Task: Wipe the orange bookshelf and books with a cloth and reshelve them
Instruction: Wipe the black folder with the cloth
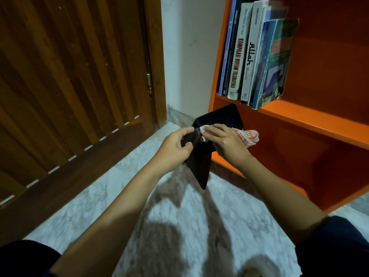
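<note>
Down low, just outside the left front corner of the orange bookshelf (311, 124): a dark book (201, 162), held open in mid-air over the marble floor (103, 198). Left hand (175, 149) clamped on the book's left edge, thumb on top and fingers curled beneath. Right hand (223, 141) pressed flat onto the book's upper face, a checked orange-and-white cloth (248, 136) gripped under its fingers, the loose end bunched out toward the bookshelf's lower compartment. Book tilted, one corner pointing down at the floor, the far cover rising up against the bookshelf's left upright. On the bookshelf's middle board, against its left wall: a row of standing books (245, 62), spines facing out, among them a cream spine with red lettering (236, 66) and a white spine with black lettering (249, 64). At the right end of that row, a colourful paperback (273, 66) leaning slightly, front cover showing. Rest of that board to the right bare orange; lower compartment beneath it bare too. Left of the bookshelf, past a strip of white wall (189, 56), a brown slatted wooden door (75, 86). Dark sleeves (335, 236) at the near edge of view.
</note>
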{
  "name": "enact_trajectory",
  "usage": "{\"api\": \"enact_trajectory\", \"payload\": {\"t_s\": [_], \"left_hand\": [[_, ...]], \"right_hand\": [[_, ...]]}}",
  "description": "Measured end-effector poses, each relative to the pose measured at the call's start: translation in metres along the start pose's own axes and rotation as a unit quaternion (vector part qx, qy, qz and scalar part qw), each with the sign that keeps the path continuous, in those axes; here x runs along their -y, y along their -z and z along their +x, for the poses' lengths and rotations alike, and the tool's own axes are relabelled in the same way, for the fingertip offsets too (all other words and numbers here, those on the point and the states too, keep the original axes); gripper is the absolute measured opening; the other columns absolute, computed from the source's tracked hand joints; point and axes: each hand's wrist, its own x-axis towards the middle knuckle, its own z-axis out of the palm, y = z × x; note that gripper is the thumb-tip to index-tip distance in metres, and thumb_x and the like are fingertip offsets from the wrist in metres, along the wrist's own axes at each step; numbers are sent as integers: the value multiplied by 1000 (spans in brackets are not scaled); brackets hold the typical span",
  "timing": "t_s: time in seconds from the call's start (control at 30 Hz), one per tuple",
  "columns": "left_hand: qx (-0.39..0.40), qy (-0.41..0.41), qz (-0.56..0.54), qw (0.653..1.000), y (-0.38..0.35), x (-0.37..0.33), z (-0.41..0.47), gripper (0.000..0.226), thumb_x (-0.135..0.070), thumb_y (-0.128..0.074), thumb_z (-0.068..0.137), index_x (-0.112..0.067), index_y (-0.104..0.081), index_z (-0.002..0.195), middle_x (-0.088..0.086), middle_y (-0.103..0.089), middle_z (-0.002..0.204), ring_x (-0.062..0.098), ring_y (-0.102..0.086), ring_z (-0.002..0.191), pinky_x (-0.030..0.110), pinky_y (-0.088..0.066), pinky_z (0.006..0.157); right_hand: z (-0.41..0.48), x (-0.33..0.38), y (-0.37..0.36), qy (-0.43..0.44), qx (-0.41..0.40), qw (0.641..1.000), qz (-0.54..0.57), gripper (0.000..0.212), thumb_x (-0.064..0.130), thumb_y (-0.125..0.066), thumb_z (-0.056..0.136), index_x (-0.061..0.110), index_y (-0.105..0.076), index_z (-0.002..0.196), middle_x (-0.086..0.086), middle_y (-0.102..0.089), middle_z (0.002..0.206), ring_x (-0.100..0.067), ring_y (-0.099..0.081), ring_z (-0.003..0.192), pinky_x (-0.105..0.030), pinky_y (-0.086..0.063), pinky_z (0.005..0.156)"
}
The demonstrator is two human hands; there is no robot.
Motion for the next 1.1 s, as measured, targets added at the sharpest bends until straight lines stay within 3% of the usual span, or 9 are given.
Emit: {"api": "enact_trajectory", "payload": {"t_s": [0.2, 0.3, 0.37, 0.43, 0.53, 0.6, 0.77, 0.93, 1.1], "left_hand": [[-6, -2, -2, 1000, 0, 7, 1, 46, -3, -47, 93, -15, -45, 136, 5, -50, 138, 24, -52, 123, 50, -46, 98], [-9, -14, 23, 1000, 1, 9, 3, 47, -3, -47, 93, -15, -43, 138, 4, -47, 141, 19, -54, 117, 42, -50, 96], [-21, -26, 43, 999, 2, 9, 5, 47, -3, -46, 93, -15, -42, 139, 0, -48, 138, 12, -59, 93, 23, -55, 84], [-33, -31, 67, 997, 2, 8, 8, 48, -2, -46, 93, -14, -42, 139, -5, -54, 125, -2, -47, 70, 1, -43, 63], [-45, -18, 113, 992, 5, 9, 12, 50, -4, -45, 92, -13, -40, 141, -8, -56, 98, -1, -44, 49, 5, -37, 47], [-42, 1, 141, 989, 6, 12, 12, 51, -4, -45, 92, -13, -38, 142, 2, -60, 113, 3, -46, 43, 8, -35, 40], [-9, 32, 159, 987, 1, 14, 8, 52, -5, -45, 91, -12, -38, 142, 12, -57, 125, 15, -59, 62, 14, -42, 42], [11, 25, 131, 991, 1, 5, 8, 50, -6, -46, 92, -13, -39, 141, 5, -58, 116, 22, -66, 78, 32, -59, 62], [18, 10, 101, 995, 8, 5, 10, 50, -3, -47, 92, -10, -40, 141, 3, -54, 128, 7, -57, 99, 11, -48, 71]], "right_hand": [[-22, 1, -2, -5, 62, 998, -10, 46, -5, -71, 72, 12, -67, 115, -7, -65, 120, -28, -50, 111, -42, -48, 76], [-30, 2, 2, -13, 104, 995, -8, 39, 15, -43, 83, 12, -68, 112, -7, -65, 119, -31, -55, 109, -43, -47, 78], [-35, 3, 2, -8, 127, 992, -4, 48, 25, -30, 83, 12, -71, 105, -7, -67, 115, -33, -58, 105, -43, -47, 79], [-42, 4, 2, 2, 133, 991, -2, 50, 30, -29, 83, 12, -73, 99, -6, -70, 108, -33, -62, 99, -41, -47, 75], [-49, 11, 5, 7, 78, 997, 29, 45, 29, -35, 86, 13, -73, 105, -6, -70, 107, -27, -59, 101, -39, -48, 74], [-43, 13, 12, 2, 24, 998, 62, 41, 26, -39, 88, 12, -70, 112, -7, -68, 114, -23, -49, 107, -37, -41, 82], [1, -8, 34, -34, -20, 998, 56, 45, -2, -70, 74, 10, -66, 117, -11, -64, 121, -37, -54, 110, -48, -42, 87], [7, -21, 25, -24, 29, 999, 27, 49, -13, -67, 71, 10, -68, 114, -12, -66, 116, -38, -56, 107, -50, -45, 84], [-7, -30, 13, -49, 32, 996, 60, 54, -13, -71, 67, 12, -68, 115, -10, -64, 119, -36, -55, 109, -47, -45, 87]]}}
